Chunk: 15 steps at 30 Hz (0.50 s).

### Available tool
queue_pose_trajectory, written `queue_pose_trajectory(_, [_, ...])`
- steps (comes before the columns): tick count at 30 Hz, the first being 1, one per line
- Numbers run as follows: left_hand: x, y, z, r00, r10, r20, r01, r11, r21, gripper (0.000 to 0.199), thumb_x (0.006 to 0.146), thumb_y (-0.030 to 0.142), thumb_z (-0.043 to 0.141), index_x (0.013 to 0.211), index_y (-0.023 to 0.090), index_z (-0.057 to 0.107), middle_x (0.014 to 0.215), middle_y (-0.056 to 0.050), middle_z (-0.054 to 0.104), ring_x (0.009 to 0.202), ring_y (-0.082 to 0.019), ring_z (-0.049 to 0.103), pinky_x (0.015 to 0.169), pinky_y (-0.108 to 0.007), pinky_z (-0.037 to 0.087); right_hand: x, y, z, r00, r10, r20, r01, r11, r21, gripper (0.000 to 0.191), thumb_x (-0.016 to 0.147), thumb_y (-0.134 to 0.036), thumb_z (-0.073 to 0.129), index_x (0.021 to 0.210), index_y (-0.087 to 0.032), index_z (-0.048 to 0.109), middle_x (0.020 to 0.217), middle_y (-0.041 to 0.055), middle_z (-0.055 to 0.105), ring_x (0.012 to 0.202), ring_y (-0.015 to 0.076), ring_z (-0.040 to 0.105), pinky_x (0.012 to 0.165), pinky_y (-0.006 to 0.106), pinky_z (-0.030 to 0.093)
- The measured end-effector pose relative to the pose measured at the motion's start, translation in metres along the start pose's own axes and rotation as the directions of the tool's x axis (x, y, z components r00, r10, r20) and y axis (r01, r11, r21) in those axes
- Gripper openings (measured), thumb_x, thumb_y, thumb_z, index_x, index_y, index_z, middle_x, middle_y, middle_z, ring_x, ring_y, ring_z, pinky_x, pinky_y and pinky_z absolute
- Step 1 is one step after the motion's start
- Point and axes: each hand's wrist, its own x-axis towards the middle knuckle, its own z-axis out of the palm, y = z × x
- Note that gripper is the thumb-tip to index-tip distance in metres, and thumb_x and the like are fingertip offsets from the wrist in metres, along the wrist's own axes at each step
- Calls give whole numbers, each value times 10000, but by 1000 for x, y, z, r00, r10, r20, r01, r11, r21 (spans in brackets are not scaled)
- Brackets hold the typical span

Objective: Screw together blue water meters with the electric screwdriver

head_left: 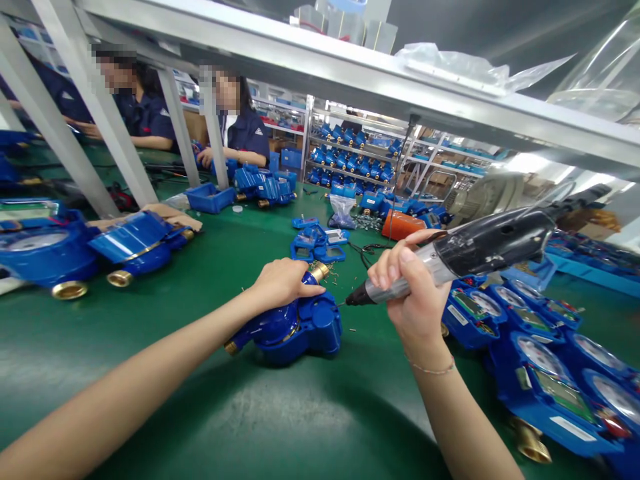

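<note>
A blue water meter (280, 331) with brass threaded ends lies tipped on its side on the green table in front of me. My left hand (283, 285) grips it from above, with the thumb stretched over the housing. In my right hand (415, 293) is an electric screwdriver (450, 260), held nearly level and pointing left. Its thin bit reaches the right side of the meter's housing; whether it touches a screw I cannot tell. Small brass screws (336, 272) lie scattered just behind the meter, near several blue plastic covers (316, 241).
Several open blue meters (543, 377) crowd the right side; others (135, 240) stand at the left. A blue bin (210, 198) and an orange object (403, 225) lie farther back. A metal shelf beam (320, 47) crosses overhead. Two co-workers (245, 137) sit beyond the posts.
</note>
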Motion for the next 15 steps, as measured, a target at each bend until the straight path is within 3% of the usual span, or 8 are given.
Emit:
queue_pose_trajectory(4, [2, -1, -1, 1000, -2, 9, 2, 1000, -22, 590, 821, 704, 464, 896, 143, 630, 897, -178, 691, 843, -339, 649, 653, -332, 410, -1, 0, 0, 1000, -9, 23, 9, 1000, 16, 216, 820, -178, 638, 962, -242, 488, 562, -99, 470, 430, 82, 448, 453, 229, 397])
queue_pose_trajectory(8, [-6, -11, -8, 995, 77, 66, -65, 984, -164, 633, 813, 760, 424, 942, 170, 612, 912, -115, 694, 820, -277, 646, 659, -299, 418, -1, -4, -1, 999, -30, 39, 29, 999, 34, 208, 815, -146, 640, 960, -232, 518, 561, -92, 479, 418, 80, 447, 430, 223, 374])
queue_pose_trajectory(11, [-24, -22, -10, 982, 153, 110, -115, 950, -289, 561, 846, 712, 436, 997, 196, 598, 945, -52, 695, 821, -220, 645, 678, -267, 434, 2, -8, -1, 998, -39, 40, 39, 999, -1, 201, 801, -165, 660, 944, -232, 537, 533, -93, 473, 405, 82, 449, 408, 214, 356])
queue_pose_trajectory(15, [-58, -32, -2, 990, 101, 98, -55, 918, -392, 495, 853, 625, 506, 1096, 198, 573, 1080, -73, 658, 971, -253, 622, 816, -316, 452, 11, -8, 4, 994, 10, 107, -5, 999, -46, 217, 795, -204, 675, 940, -246, 519, 526, -99, 490, 387, 83, 449, 404, 223, 384])
